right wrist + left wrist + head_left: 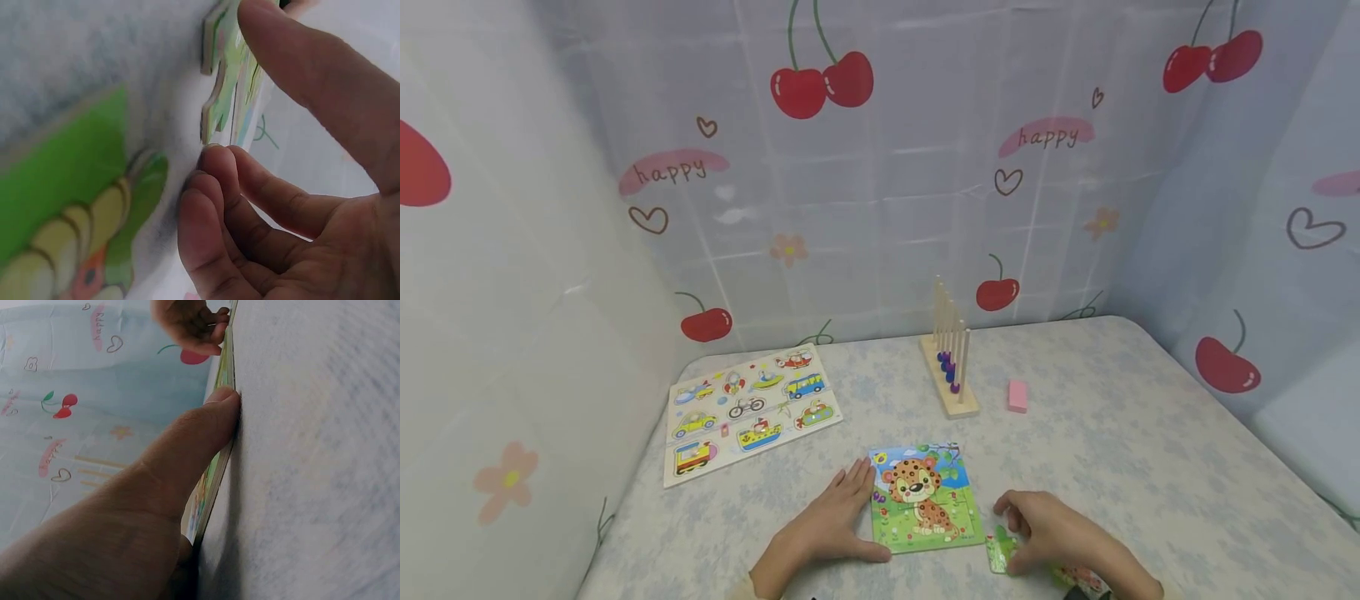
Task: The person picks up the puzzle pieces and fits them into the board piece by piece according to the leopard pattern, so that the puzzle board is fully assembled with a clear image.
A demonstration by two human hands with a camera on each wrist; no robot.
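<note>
A leopard jigsaw board [925, 498] lies flat on the pale cloth-covered table [1150, 467], near its front. My left hand [838, 521] rests open against the board's left side, with the thumb [209, 425] pressed to the board's edge [220, 459]. To the right of the board, my right hand [1033, 529] pinches a loose green puzzle piece [1000, 552] that touches the table. In the right wrist view the thumb [294, 62] sits on the piece [220, 81] and the curled fingers [212, 181] meet its lower edge. Another loose piece [1078, 577] lies under my right wrist.
A vehicle peg puzzle [748, 408] lies at the back left. A wooden rod stand with a few beads [952, 371] and a pink block [1017, 396] stand behind the leopard board. Cherry-print sheeting [880, 167] walls in the table on three sides.
</note>
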